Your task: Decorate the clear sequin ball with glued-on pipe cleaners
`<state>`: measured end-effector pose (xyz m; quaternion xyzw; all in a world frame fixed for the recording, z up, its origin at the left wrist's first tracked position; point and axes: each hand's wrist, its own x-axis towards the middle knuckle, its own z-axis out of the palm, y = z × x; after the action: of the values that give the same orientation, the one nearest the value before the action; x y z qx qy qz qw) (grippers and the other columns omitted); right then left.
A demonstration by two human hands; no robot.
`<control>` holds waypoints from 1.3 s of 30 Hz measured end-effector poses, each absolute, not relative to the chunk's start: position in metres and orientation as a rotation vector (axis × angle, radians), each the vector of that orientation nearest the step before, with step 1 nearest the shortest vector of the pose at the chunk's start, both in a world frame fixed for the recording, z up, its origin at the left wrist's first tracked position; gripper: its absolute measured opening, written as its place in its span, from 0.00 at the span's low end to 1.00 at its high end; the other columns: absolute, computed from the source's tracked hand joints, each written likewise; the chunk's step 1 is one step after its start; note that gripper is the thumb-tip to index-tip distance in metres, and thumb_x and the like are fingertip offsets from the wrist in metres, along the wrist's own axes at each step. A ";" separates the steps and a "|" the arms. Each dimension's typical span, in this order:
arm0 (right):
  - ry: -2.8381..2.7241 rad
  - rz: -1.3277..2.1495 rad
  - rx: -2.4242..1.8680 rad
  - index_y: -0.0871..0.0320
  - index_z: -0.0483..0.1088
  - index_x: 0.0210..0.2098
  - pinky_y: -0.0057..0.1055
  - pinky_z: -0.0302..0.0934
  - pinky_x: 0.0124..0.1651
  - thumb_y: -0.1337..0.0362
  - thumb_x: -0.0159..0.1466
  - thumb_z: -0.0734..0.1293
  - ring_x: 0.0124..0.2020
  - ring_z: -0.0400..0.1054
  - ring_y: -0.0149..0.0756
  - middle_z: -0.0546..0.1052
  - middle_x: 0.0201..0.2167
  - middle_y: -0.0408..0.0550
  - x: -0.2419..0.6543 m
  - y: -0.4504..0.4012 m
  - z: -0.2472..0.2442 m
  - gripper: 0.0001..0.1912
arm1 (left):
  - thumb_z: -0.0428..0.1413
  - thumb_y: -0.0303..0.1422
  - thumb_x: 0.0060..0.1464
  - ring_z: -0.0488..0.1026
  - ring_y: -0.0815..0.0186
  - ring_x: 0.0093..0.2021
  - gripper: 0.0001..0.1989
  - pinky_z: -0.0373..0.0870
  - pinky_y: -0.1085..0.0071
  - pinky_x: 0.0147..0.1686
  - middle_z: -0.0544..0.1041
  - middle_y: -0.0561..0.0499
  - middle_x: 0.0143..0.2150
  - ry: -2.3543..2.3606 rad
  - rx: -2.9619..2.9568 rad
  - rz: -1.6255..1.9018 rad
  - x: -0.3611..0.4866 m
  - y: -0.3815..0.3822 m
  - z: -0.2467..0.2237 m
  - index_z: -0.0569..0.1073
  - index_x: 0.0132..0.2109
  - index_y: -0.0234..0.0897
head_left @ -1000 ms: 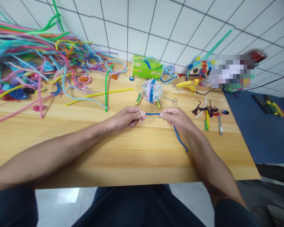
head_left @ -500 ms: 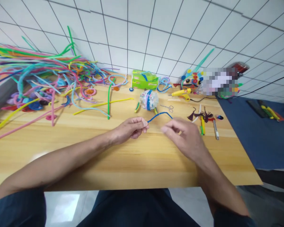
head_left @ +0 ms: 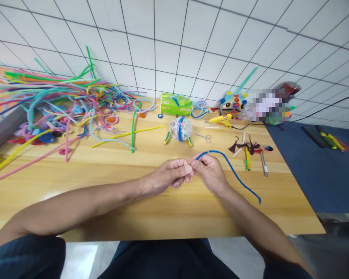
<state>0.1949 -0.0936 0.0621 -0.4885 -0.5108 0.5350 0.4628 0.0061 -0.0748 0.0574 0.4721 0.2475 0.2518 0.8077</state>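
A blue pipe cleaner (head_left: 235, 173) runs from my fingertips over my right hand and curves down to the right, with a small bend at its far end. My left hand (head_left: 174, 173) pinches its near end, which the fingers hide. Touching the left fingertips, my right hand (head_left: 209, 170) is also closed on the pipe cleaner between thumb and forefinger. Beyond the hands stands a round clear craft piece (head_left: 181, 129) wrapped with blue and lilac bands, on green and yellow feet. Small scissors (head_left: 204, 137) lie to its right.
Many coloured pipe cleaners (head_left: 61, 89) are heaped at the left. A green packet (head_left: 176, 104) stands near the tiled wall. Toward the right are a yellow glue gun (head_left: 221, 119) with its cord, dark tassels (head_left: 251, 146) and a utility knife (head_left: 264, 163).
My right hand has moved left to meet my left hand and now pinches the blue pipe cleaner close to it. Its long end now extends out to the right. The view has tilted up slightly.
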 end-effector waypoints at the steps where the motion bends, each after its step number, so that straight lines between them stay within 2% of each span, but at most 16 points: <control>1: -1.280 1.328 -1.204 0.54 0.74 0.27 0.33 0.66 0.33 0.41 0.57 0.80 0.26 0.68 0.32 0.76 0.24 0.41 0.197 -0.092 0.067 0.24 | 0.65 0.58 0.58 0.58 0.76 0.22 0.28 0.54 0.74 0.24 0.71 0.56 0.29 0.537 1.062 0.543 0.006 -0.075 0.060 0.72 0.36 0.36; 4: -1.343 1.295 -1.246 0.54 0.75 0.30 0.33 0.66 0.34 0.41 0.59 0.79 0.27 0.68 0.33 0.76 0.24 0.42 0.208 -0.080 0.078 0.23 | 0.61 0.54 0.64 0.66 0.70 0.31 0.23 0.65 0.72 0.33 0.75 0.52 0.35 0.627 1.362 0.610 -0.001 -0.061 0.063 0.75 0.40 0.36; 6: -1.364 1.163 -1.288 0.54 0.76 0.31 0.33 0.67 0.37 0.42 0.61 0.77 0.29 0.69 0.34 0.77 0.25 0.42 0.220 -0.066 0.080 0.22 | 0.63 0.49 0.63 0.70 0.67 0.38 0.19 0.70 0.69 0.42 0.77 0.50 0.43 0.840 1.597 0.827 -0.006 -0.039 0.057 0.75 0.49 0.37; 8: -1.368 1.009 -1.315 0.54 0.77 0.32 0.34 0.67 0.42 0.42 0.62 0.77 0.33 0.70 0.35 0.79 0.30 0.44 0.232 -0.045 0.075 0.21 | 0.70 0.46 0.55 0.73 0.60 0.49 0.31 0.73 0.62 0.55 0.76 0.43 0.57 1.117 1.776 1.091 -0.007 -0.008 0.045 0.71 0.59 0.38; 10: -1.354 0.925 -1.323 0.54 0.78 0.34 0.36 0.67 0.48 0.41 0.61 0.77 0.40 0.73 0.37 0.82 0.38 0.46 0.241 -0.021 0.066 0.22 | 0.76 0.42 0.45 0.71 0.49 0.64 0.47 0.68 0.52 0.67 0.68 0.34 0.70 1.217 1.893 1.183 -0.005 0.023 0.030 0.65 0.67 0.36; 11: -1.356 0.917 -1.330 0.54 0.78 0.36 0.37 0.67 0.50 0.39 0.59 0.77 0.43 0.73 0.38 0.83 0.42 0.48 0.243 -0.009 0.061 0.24 | 0.78 0.41 0.41 0.67 0.43 0.69 0.53 0.65 0.48 0.71 0.65 0.31 0.73 1.224 1.942 1.176 -0.002 0.036 0.022 0.62 0.69 0.34; 13: -1.365 0.948 -1.321 0.54 0.78 0.37 0.40 0.67 0.56 0.37 0.58 0.77 0.50 0.75 0.42 0.83 0.48 0.51 0.244 0.012 0.049 0.27 | 0.78 0.41 0.43 0.62 0.38 0.74 0.57 0.60 0.46 0.74 0.61 0.26 0.75 1.179 2.009 1.126 0.003 0.055 0.010 0.58 0.72 0.29; 15: -1.365 1.004 -1.293 0.54 0.78 0.37 0.42 0.67 0.60 0.35 0.57 0.77 0.54 0.75 0.44 0.83 0.53 0.53 0.240 0.026 0.039 0.29 | 0.75 0.44 0.48 0.63 0.37 0.75 0.54 0.60 0.48 0.75 0.62 0.25 0.75 1.097 2.048 1.070 0.008 0.062 0.003 0.57 0.73 0.26; 18: -1.347 1.043 -1.277 0.53 0.79 0.39 0.44 0.69 0.62 0.34 0.58 0.76 0.57 0.76 0.46 0.82 0.57 0.53 0.233 0.030 0.029 0.28 | 0.73 0.42 0.51 0.68 0.41 0.72 0.49 0.65 0.49 0.74 0.68 0.28 0.71 1.064 2.083 1.081 0.011 0.059 -0.003 0.59 0.72 0.28; 22: -1.377 1.086 -1.294 0.50 0.79 0.40 0.45 0.71 0.62 0.35 0.61 0.74 0.57 0.77 0.48 0.84 0.53 0.50 0.232 0.017 0.030 0.25 | 0.71 0.39 0.51 0.70 0.43 0.71 0.47 0.68 0.47 0.73 0.70 0.32 0.69 1.077 2.167 1.143 0.006 0.047 -0.006 0.59 0.72 0.34; 25: -1.493 0.980 -1.392 0.52 0.79 0.40 0.44 0.70 0.58 0.38 0.65 0.70 0.52 0.78 0.48 0.85 0.47 0.50 0.248 0.012 0.044 0.24 | 0.70 0.39 0.53 0.68 0.43 0.72 0.48 0.66 0.44 0.74 0.68 0.33 0.71 1.057 2.228 1.143 0.003 0.039 -0.009 0.57 0.74 0.36; 28: -1.662 0.691 -1.608 0.54 0.78 0.36 0.40 0.68 0.49 0.45 0.69 0.66 0.43 0.76 0.44 0.84 0.38 0.48 0.272 0.020 0.064 0.19 | 0.69 0.41 0.55 0.66 0.42 0.73 0.48 0.64 0.41 0.75 0.66 0.32 0.72 1.049 2.251 1.159 0.003 0.037 -0.015 0.55 0.75 0.37; 31: -1.911 0.580 -1.789 0.55 0.74 0.29 0.35 0.61 0.40 0.52 0.69 0.64 0.35 0.72 0.40 0.80 0.30 0.46 0.283 0.035 0.079 0.17 | 0.69 0.42 0.55 0.66 0.42 0.73 0.49 0.65 0.41 0.74 0.66 0.31 0.72 1.031 2.255 1.199 0.004 0.040 -0.021 0.54 0.75 0.36; 35: -2.229 0.559 -1.878 0.56 0.73 0.26 0.34 0.53 0.37 0.56 0.69 0.65 0.33 0.68 0.38 0.79 0.29 0.46 0.268 0.048 0.079 0.17 | 0.69 0.41 0.57 0.65 0.43 0.74 0.49 0.66 0.42 0.74 0.65 0.32 0.72 0.963 2.293 1.222 0.004 0.043 -0.024 0.52 0.76 0.38; 39: -2.168 0.409 -1.964 0.56 0.76 0.29 0.34 0.52 0.37 0.54 0.73 0.62 0.33 0.68 0.39 0.80 0.30 0.49 0.258 0.033 0.063 0.20 | 0.69 0.42 0.58 0.67 0.44 0.72 0.48 0.68 0.42 0.72 0.66 0.34 0.71 0.946 2.314 1.263 0.002 0.043 -0.023 0.52 0.76 0.39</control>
<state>0.2580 0.0334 0.0633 -0.6619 -0.7308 0.1378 0.0939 0.0019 0.0426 -0.0234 0.8142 0.3328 0.4443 0.1698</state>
